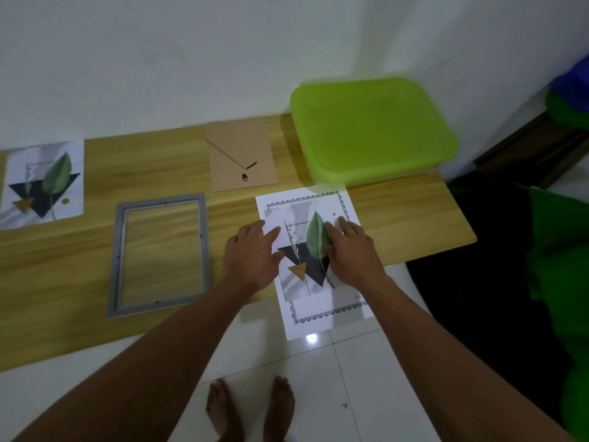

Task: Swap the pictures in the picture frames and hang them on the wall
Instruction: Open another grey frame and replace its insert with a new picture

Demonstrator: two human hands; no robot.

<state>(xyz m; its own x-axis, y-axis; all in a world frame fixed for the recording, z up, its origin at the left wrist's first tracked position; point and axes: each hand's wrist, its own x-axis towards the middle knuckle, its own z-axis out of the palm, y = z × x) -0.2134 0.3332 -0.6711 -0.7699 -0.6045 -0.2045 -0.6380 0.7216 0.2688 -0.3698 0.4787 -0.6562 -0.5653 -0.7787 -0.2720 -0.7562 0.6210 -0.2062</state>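
Left hand (pixel 251 256), right hand (pixel 350 253): fingers straight, flat on bordered print (pixel 307 283); grey frame (pixel 204 244) empty; green-lidded box (pixel 373 129) closed, contents hidden.

A grey rectangular picture frame (pixel 204 244) lies flat and empty on the wooden surface (pixel 79 282). A brown cardboard backing board (pixel 242 154) lies behind it to the right. A borderless leaf print (pixel 43 183) lies far left. A bordered leaf print (pixel 299 260) on the right overhangs the near edge.

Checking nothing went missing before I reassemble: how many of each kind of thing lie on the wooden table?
Leaf prints: 2, one at the right, one at the far left
Grey frame: 1
Brown backing board: 1
Green-lidded box: 1
Total: 5
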